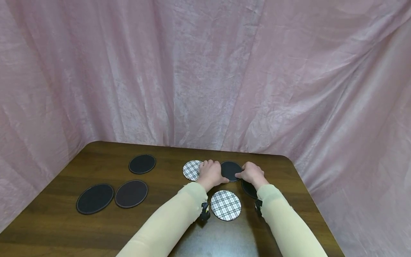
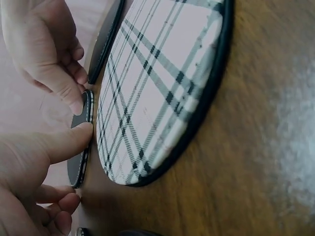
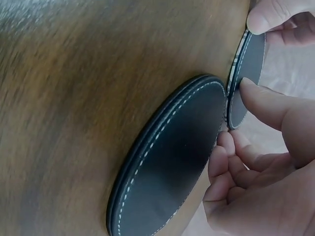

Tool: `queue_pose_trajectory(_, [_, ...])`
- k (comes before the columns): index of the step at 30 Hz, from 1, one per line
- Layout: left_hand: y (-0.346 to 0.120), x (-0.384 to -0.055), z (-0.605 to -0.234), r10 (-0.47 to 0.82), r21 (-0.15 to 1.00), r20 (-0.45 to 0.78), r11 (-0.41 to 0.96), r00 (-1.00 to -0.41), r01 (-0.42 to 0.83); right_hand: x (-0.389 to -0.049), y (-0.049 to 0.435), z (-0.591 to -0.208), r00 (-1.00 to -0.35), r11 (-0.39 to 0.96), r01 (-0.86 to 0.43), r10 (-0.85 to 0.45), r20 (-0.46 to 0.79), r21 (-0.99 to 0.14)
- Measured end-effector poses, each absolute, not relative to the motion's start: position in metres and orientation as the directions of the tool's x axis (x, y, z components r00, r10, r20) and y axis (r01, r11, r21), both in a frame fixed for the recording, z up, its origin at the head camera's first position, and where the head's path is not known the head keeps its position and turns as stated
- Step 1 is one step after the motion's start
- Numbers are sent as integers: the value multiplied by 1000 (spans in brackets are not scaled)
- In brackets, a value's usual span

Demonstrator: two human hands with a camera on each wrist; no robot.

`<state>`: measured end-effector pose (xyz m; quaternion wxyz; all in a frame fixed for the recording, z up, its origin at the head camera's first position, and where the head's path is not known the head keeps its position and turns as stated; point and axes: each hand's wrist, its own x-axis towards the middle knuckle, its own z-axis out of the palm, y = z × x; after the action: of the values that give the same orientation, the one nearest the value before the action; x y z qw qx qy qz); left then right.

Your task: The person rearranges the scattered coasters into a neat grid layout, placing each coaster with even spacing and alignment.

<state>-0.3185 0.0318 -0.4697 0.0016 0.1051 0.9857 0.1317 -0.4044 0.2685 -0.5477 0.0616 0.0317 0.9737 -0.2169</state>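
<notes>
A round black coaster lies at the back of the table between the hands, and a plaid strip shows along its rim in the right wrist view. My left hand pinches its left side, thumb on the top face. On its right side my right hand grips the edge, thumb on top and the other fingers curled by the rim. A white plaid coaster is partly hidden behind the left hand. Beneath the right wrist sits another black coaster, partly covered. A second plaid coaster lies between the forearms.
Left on the brown wooden table are a black coaster at the back, a dark brownish one and a further black one. A pink curtain hangs behind the table's far edge.
</notes>
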Motion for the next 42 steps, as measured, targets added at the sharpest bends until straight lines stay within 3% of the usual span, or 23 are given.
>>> queue_pose_trajectory(16, [23, -320, -471, 212, 332, 119, 912, -970, 240, -374, 252, -530, -997, 855, 35, 67, 43, -517])
queue_pose_trajectory(26, [10, -316, -465, 255, 341, 134, 895, -958, 286, -311, 213, -453, -998, 821, 56, 50, -25, -568])
queue_pose_trajectory(42, [3, -304, -469, 299, 308, 154, 891, -942, 333, -293, 207, -450, -999, 846, 38, 24, -34, -531])
